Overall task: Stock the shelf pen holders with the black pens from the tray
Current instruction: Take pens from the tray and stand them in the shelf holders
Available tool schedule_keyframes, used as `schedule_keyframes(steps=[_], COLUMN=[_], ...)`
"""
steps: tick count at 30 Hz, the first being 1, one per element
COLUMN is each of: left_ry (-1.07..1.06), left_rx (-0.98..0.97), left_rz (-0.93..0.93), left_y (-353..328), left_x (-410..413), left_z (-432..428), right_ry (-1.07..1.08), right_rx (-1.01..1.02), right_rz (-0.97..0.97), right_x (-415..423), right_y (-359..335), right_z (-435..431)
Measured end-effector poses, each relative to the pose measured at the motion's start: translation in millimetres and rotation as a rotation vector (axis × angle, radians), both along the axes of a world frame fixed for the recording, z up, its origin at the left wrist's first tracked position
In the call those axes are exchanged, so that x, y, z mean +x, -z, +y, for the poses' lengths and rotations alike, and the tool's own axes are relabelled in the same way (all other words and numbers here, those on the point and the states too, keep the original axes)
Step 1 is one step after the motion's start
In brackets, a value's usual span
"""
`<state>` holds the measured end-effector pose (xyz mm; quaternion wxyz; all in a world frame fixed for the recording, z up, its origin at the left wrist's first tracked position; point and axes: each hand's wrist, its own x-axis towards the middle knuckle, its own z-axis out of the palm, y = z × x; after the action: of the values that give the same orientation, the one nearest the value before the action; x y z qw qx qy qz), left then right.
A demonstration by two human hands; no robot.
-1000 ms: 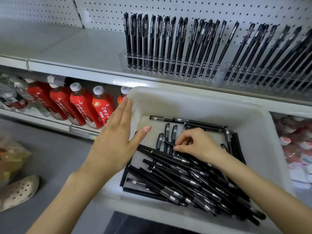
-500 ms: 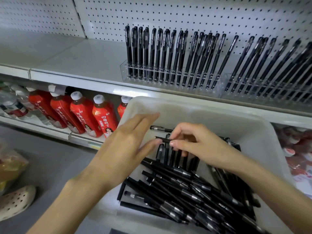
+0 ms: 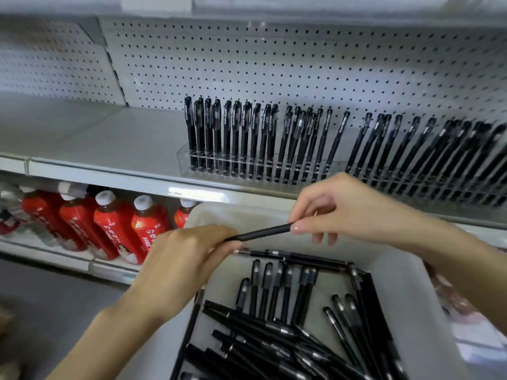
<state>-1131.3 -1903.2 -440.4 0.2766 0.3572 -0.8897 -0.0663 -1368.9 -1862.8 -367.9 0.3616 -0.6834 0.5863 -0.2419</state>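
Pen (image 3: 260, 233) lifted off tray (image 3: 428, 311); left hand (image 3: 189, 259) hides end; right hand (image 3: 348, 209) pinches.

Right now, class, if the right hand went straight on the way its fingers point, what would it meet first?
Probably the left hand, which holds the other end of the black pen; depth is unclear.

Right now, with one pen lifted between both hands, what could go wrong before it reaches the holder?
1. The pen is pinched only at its ends by the left hand and right hand; a slip may drop it into the tray.
2. The shelved pens lean in the clear holder; inserting could knock them.
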Motion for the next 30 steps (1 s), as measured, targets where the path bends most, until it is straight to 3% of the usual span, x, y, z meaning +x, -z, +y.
schedule_keyframes(steps=[6, 9, 15, 18, 25, 30], left_ry=[-0.02, -0.03, -0.031, -0.03, -0.041, -0.036], left_rx=[0.134, 0.122, -0.055, -0.089, -0.087, -0.078], left_rz=[0.015, -0.007, 0.026, -0.07, -0.152, -0.16], left_y=[2, -4, -17, -12, 6, 9], left_x=[-38, -63, -100, -105, -105, -106], left_z=[-13, -17, -33, -47, -63, -65], right_ry=[0.283, 0.405, 0.548, 0.603, 0.58, 0.588], right_rx=[-0.137, -0.236, -0.552, -0.678, -0.713, -0.723], right_rz=[-0.395, -0.47, -0.298, -0.158, 0.035, 0.042], right_x=[-16, -18, -36, -45, -46, -49], right_y=[-17, -18, -33, -39, -22, -12], right_z=[-10, -13, -25, -34, -62, -74])
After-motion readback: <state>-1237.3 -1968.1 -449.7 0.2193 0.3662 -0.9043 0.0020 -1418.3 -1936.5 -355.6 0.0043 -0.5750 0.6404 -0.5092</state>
